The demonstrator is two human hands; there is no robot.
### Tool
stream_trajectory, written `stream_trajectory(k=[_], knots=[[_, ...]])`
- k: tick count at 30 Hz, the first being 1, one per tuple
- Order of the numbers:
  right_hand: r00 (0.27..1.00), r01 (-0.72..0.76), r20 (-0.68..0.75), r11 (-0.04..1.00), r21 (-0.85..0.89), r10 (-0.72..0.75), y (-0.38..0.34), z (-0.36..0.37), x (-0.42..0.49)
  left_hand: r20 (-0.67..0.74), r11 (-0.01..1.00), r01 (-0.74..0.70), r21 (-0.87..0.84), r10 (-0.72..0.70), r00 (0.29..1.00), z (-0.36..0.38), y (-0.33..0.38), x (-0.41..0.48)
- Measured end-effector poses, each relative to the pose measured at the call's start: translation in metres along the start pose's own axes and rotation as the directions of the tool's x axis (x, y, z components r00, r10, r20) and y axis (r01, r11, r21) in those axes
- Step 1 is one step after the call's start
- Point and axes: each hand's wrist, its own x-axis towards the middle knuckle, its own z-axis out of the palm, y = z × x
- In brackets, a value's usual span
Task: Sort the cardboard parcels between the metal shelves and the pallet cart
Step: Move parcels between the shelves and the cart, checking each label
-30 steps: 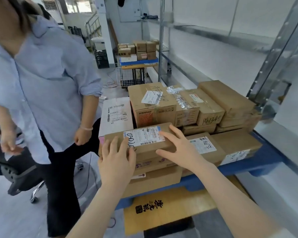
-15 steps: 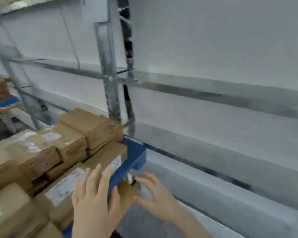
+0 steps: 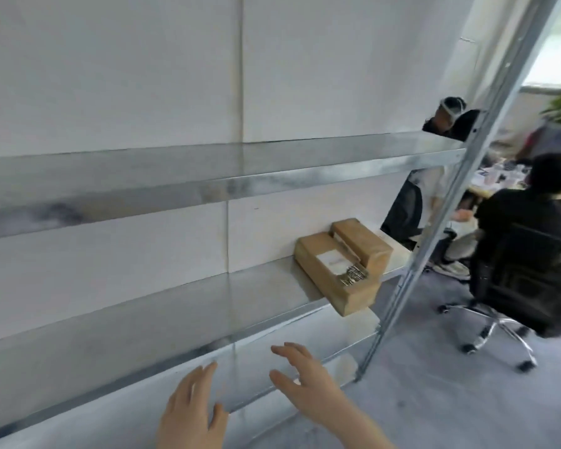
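Observation:
I face the metal shelves (image 3: 208, 192) along a white wall. Two cardboard parcels lie on the middle shelf at its right end: a flat one with a white label (image 3: 334, 273) overhanging the front edge, and a smaller one (image 3: 363, 241) resting partly on it by the wall. My left hand (image 3: 191, 413) and my right hand (image 3: 302, 380) hover low in front of the shelf's front edge, fingers spread, holding nothing. The pallet cart is out of view.
A slanted metal upright (image 3: 434, 241) closes the shelf on the right. Beyond it a person in black sits on a wheeled office chair (image 3: 525, 286) at a desk, with another person further back. Grey floor (image 3: 434, 400) lies below.
My view has swung right from the blue pallet cart stacked with parcels to the shelves. My hands have left the labelled parcel on the cart and now hang free.

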Motion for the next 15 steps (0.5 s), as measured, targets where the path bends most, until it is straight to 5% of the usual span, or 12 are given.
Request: stream_trajectory(k=[6,15], knots=[[0.983,-0.072,-0.166,0.995,0.064,0.082,0.070,-0.088,0.020,0.094,0.993,-0.107,-0.047,0.111,0.989,0.060,0.068,0.053],[0.972,-0.146,-0.165,0.981,0.125,0.165,0.076,-0.102,0.035,0.082,0.995,-0.094,-0.033,0.097,0.992,0.068,0.058,0.088]])
